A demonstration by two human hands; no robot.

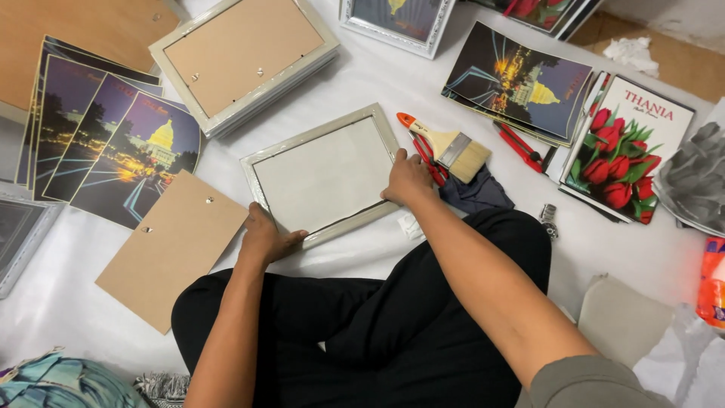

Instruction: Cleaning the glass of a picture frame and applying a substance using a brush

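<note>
Both forearms are bare up to each hand: the left hand [264,238] and the right hand [408,180] carry no rings, watch or gloves. Above the right hand, at the upper arm, a grey-olive short sleeve [585,381] begins. Below both hands, black trousers [377,332] cover the legs.

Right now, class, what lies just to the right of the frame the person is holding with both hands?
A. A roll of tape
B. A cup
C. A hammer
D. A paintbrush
D: a paintbrush with a pale wooden handle and pale bristles lies right beside the frame, near the right hand; the left hand grips the opposite corner.
</note>
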